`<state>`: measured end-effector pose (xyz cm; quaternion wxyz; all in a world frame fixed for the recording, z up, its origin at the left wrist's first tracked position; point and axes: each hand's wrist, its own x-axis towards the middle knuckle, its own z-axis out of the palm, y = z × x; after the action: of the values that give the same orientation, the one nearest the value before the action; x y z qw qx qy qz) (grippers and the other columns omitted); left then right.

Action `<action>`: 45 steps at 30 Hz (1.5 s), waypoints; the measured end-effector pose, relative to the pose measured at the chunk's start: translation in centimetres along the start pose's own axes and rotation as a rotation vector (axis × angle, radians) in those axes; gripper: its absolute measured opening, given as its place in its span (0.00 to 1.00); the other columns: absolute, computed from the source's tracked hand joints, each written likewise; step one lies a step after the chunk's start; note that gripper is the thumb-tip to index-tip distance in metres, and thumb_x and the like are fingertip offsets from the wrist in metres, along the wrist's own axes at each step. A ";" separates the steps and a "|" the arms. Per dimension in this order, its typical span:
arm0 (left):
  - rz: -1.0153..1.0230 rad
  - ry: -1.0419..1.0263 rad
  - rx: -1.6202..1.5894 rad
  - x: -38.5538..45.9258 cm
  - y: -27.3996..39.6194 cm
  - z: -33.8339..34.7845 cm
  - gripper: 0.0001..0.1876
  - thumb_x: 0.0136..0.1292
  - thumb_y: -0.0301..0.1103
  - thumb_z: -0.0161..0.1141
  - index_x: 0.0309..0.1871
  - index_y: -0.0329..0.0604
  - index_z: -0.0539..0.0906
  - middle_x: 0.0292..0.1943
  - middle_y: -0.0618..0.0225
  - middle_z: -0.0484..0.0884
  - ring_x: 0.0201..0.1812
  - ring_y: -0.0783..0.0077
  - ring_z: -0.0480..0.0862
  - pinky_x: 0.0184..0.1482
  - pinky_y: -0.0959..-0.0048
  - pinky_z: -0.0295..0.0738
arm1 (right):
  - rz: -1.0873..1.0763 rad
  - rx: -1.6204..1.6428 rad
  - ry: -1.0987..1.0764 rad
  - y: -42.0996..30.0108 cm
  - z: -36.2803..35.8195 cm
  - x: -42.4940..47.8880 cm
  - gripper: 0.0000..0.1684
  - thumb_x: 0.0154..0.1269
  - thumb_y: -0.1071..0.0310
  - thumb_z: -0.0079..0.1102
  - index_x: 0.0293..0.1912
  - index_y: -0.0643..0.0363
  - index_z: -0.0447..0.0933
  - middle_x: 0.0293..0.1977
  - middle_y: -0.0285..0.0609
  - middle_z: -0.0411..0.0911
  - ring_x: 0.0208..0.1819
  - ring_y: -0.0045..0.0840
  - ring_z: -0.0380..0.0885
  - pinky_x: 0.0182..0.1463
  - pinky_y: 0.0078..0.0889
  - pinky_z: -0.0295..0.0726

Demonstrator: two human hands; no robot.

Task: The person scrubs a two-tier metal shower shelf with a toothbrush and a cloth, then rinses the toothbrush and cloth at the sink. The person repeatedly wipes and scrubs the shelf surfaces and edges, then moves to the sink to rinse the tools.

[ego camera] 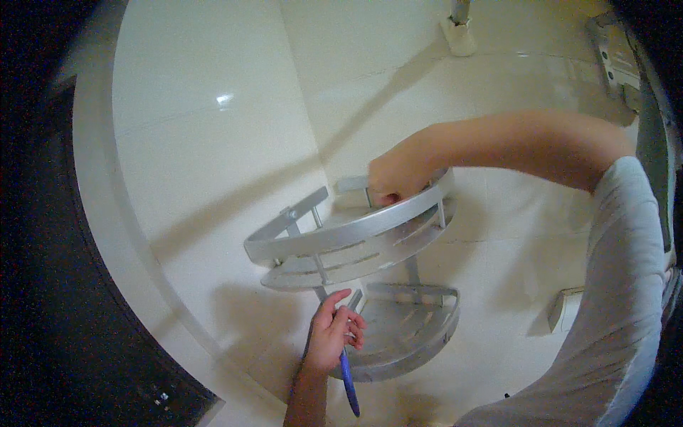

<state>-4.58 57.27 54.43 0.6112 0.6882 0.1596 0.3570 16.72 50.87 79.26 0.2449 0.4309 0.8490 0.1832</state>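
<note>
A two-tier metal corner shelf is fixed in the corner of a tiled wall. My right hand (pixel 403 173) reaches over the curved rail of the upper shelf (pixel 341 229), its fingers bent down inside; whatever they touch or hold is hidden. Below, in front of the gap between the tiers, my left hand (pixel 333 336) has its fingers loosely curled around a slim tool with a blue handle (pixel 349 381). The handle points downward from the palm; the tool's other end cannot be made out. Right of that hand lies the slotted lower shelf (pixel 400 373).
A pale wall bracket with a pipe (pixel 459 40) is at the top. A white wall fitting (pixel 566 309) juts out at the right, and a metal fixture (pixel 613 58) hangs upper right. A dark panel with a pale frame (pixel 98 187) borders the left side.
</note>
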 end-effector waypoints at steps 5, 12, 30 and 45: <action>-0.023 0.018 0.016 0.2 0.0 -0.2 0.18 0.71 0.33 0.40 0.62 0.43 0.61 0.30 0.58 0.76 0.21 0.72 0.76 0.22 0.73 0.75 | 0.077 -0.028 0.162 0.3 1.1 2.6 0.08 0.47 0.69 0.58 0.30 0.61 0.78 0.25 0.51 0.78 0.27 0.42 0.76 0.32 0.40 0.74; -0.069 0.002 -0.055 0.0 0.5 0.1 0.18 0.70 0.34 0.42 0.62 0.46 0.63 0.28 0.62 0.77 0.22 0.73 0.76 0.22 0.73 0.73 | 0.042 0.113 0.115 0.5 0.7 1.3 0.09 0.48 0.69 0.59 0.31 0.62 0.78 0.28 0.54 0.78 0.32 0.44 0.78 0.35 0.43 0.74; -0.124 -0.075 -0.041 0.6 -0.6 -0.7 0.18 0.71 0.38 0.42 0.62 0.49 0.63 0.31 0.61 0.77 0.23 0.73 0.77 0.25 0.73 0.75 | -0.079 0.295 0.374 -4.9 -2.9 9.4 0.15 0.53 0.65 0.58 0.39 0.62 0.79 0.30 0.52 0.80 0.30 0.36 0.78 0.34 0.34 0.74; -0.156 -0.095 -0.073 1.0 -2.0 -1.1 0.17 0.72 0.37 0.40 0.62 0.47 0.61 0.33 0.59 0.76 0.23 0.73 0.77 0.26 0.74 0.76 | -0.286 0.294 0.444 -3.7 -2.3 10.0 0.11 0.50 0.65 0.60 0.31 0.63 0.77 0.26 0.52 0.78 0.25 0.37 0.72 0.32 0.38 0.70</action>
<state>-4.20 59.18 52.79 0.6686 0.6672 0.1703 0.2808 7.95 56.78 76.58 0.0116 0.2874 0.9512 0.1115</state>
